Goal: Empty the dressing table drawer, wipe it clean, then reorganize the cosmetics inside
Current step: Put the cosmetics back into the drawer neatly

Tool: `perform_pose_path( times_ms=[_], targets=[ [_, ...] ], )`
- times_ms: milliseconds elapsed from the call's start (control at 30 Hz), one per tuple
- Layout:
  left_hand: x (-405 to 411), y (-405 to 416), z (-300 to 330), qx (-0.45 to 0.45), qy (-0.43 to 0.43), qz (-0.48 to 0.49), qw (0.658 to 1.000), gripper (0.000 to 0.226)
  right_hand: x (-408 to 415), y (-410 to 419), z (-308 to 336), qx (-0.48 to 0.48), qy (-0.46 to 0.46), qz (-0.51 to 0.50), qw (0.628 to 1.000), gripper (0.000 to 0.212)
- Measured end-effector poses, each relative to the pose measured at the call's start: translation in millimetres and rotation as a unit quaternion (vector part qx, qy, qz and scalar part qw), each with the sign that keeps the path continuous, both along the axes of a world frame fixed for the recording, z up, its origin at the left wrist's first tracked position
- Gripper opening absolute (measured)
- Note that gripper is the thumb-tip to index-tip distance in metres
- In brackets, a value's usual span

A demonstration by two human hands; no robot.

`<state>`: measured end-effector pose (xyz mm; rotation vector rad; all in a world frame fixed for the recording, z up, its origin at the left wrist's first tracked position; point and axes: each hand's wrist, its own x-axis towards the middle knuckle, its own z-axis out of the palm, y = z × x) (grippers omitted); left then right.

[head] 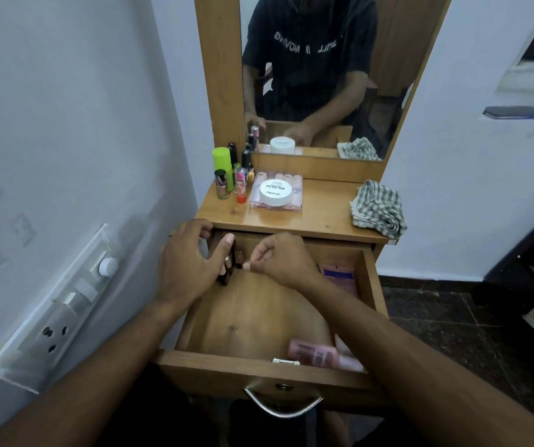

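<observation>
Left hand (188, 262) gripping small dark bottles (228, 262) at far left corner of open drawer (259, 317). Right hand (280, 258) fingers (246, 266) pressed together, pinching bottle. Cosmetics (227, 175), checked cloth (378, 208) on counter (317, 214).

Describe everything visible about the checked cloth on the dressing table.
The checked cloth is a soft woven fabric, grey-green and white in a check pattern. It lies crumpled in a loose heap at the right end of the dressing table top, near the front edge, above the open drawer. Neither hand touches it, and it rests apart from the cosmetics. Its back is reflected in the mirror behind it.
</observation>
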<state>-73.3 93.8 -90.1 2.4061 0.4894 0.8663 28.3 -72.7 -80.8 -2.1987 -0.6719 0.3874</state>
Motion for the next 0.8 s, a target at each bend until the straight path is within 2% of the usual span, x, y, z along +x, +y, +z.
perform_pose_path(
  times_ms=[167, 367, 533, 633, 800],
  targets=[
    [33.8, 17.2, 28.3, 0.009, -0.054, -0.006, 0.999, 0.037, 24.5, 4.7, 61.6, 0.050, -0.153, -0.038, 0.986, 0.011],
    [70.6, 34.1, 62.2, 0.048, -0.053, -0.015, 0.997, 0.041, 44.6, 35.7, 98.8, 0.017, -0.321, -0.031, 0.946, 0.025],
    [84.3, 39.7, 69.2, 0.050, -0.011, -0.049, 0.997, 0.040, 55.5, 58.4, 95.9, 0.000, -0.347, -0.022, 0.938, 0.041],
    [87.0, 41.7, 66.8, 0.061, 0.022, -0.050, 0.997, 0.034, 59.8, 65.1, 90.7, -0.010, -0.348, -0.015, 0.937, 0.038],
    [87.9, 43.7, 60.7, 0.061, 0.011, -0.037, 0.997, 0.027, 63.9, 69.7, 87.0, -0.005, -0.343, -0.029, 0.939, 0.025]
  ],
)
